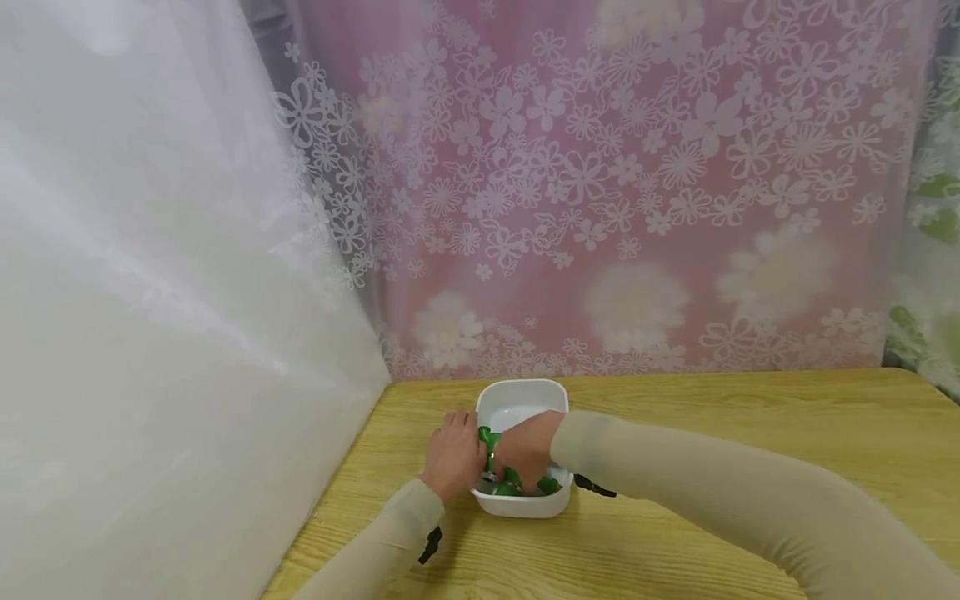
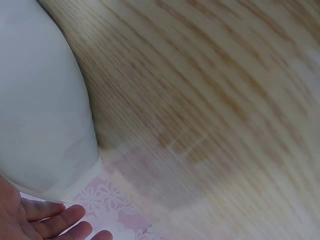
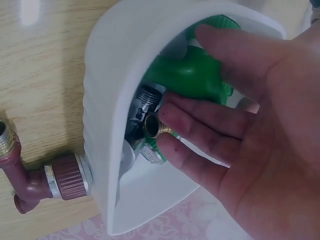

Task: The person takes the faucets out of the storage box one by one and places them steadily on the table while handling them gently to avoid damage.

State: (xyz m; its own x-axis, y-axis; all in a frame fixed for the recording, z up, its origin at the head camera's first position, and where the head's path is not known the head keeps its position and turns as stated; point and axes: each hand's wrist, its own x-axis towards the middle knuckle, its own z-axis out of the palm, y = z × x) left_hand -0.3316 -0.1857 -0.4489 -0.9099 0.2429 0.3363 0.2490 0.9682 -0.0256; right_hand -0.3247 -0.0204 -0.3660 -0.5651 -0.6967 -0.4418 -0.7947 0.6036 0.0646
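A white plastic basin (image 1: 522, 507) stands on the wooden table, holding several green taps and metal-threaded fittings. My right hand (image 3: 250, 115) reaches down into it with nearly straight fingers. A green tap (image 3: 185, 75) lies between its thumb and fingers. The fingertips overlap a brass-threaded end (image 3: 152, 125) in the right wrist view, beside a grey threaded fitting (image 3: 146, 102). At the basin's left rim rests my left hand (image 1: 454, 457). Its fingers show loosely bent beside the white wall (image 2: 45, 100) in the left wrist view, with nothing between them.
A maroon tap (image 3: 30, 175) with brass threads is just outside the basin in the right wrist view. The wood-grain table (image 1: 735, 417) extends right. A pink flowered curtain (image 1: 600, 208) hangs behind, and a white sheet (image 1: 165, 333) borders the left side.
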